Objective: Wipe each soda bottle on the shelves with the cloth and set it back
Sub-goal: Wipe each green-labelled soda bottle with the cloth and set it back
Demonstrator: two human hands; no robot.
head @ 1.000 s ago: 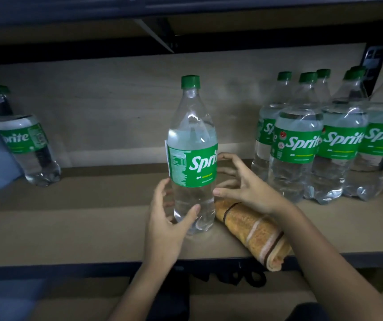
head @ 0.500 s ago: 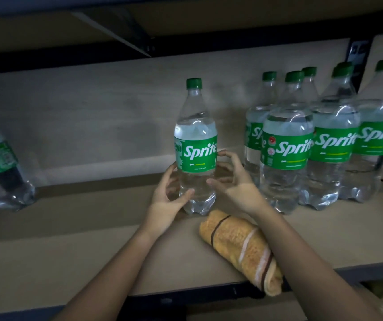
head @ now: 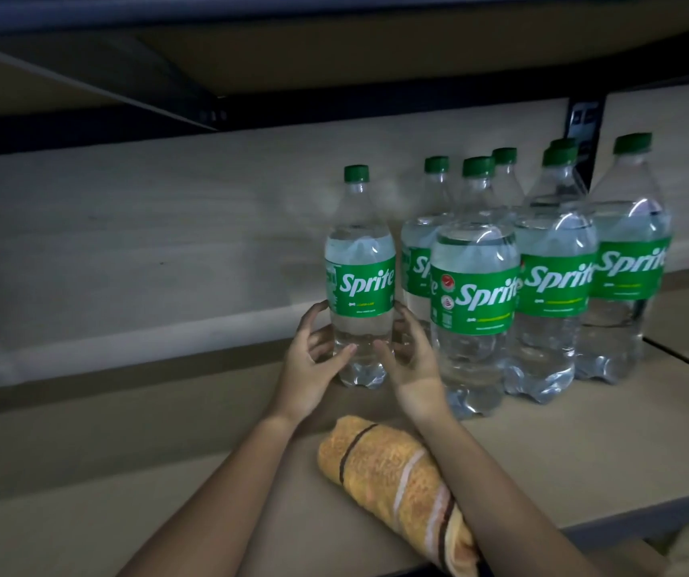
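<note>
Dim shelf bay, beige shelf board (head: 126, 472) under a dark upper deck, pale back panel behind. Both hands cup the lower body of one Sprite bottle (head: 360, 285) standing upright on the shelf: left hand (head: 307, 368) on its left flank, right hand (head: 411, 364) on its right, fingers curled round the clear section below the label, thumbs toward the front. Grip looks loose, fingertips more than palms, so judge it as setting down or nudging into line. The bottle sits just beside the bottle cluster (head: 542, 293) on the right, apparently not touching. Risks: a sideways push could knock the near neighbour and tip the tightly packed cluster; smooth plastic plus a low light hold could let it slip or rock if released off-square. The rolled orange cloth (head: 392, 481) lies near the front edge between the forearms, partly under the right one; pulling that arm back could drag it off the shelf. Forearms reach up and forward, converging, wrists slightly bent back.
</note>
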